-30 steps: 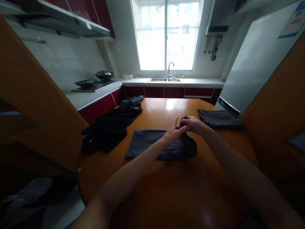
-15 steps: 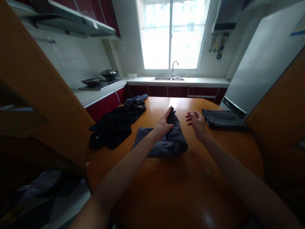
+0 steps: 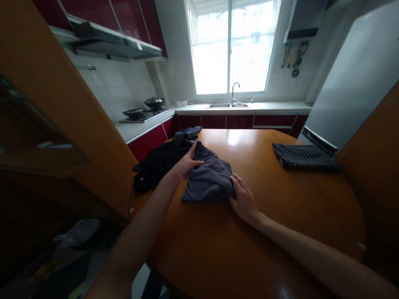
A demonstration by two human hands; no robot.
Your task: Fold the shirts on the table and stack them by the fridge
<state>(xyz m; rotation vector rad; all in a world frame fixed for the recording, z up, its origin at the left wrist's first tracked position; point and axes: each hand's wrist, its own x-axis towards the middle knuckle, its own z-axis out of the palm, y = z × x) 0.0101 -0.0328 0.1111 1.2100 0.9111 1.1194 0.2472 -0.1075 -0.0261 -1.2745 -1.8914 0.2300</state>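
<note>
A dark grey, folded garment [image 3: 210, 176] lies on the wooden table in front of me; its exact kind does not show. My left hand [image 3: 186, 164] grips its upper left edge, thumb on top of the cloth. At the lower right side, my right hand [image 3: 245, 199] has its fingers and thumb closed round the garment's edge. Just left of my left hand is a heap of black clothing [image 3: 162, 160], partly behind the hand and forearm. A bluish garment [image 3: 190, 131] lies at the far end of that heap.
On the right of the round-edged table [image 3: 258, 257] rests a folded black-and-white striped cloth [image 3: 305, 157]. Beyond the table are a counter with a sink [image 3: 220, 106], a stove with a lidded pan [image 3: 154, 103], and a fridge [image 3: 352, 79] at right.
My left hand has carried its edge of the grey garment leftward, folding it over flatter. My right hand, free before, has come down onto the garment's right edge. The view has shifted slightly.
</note>
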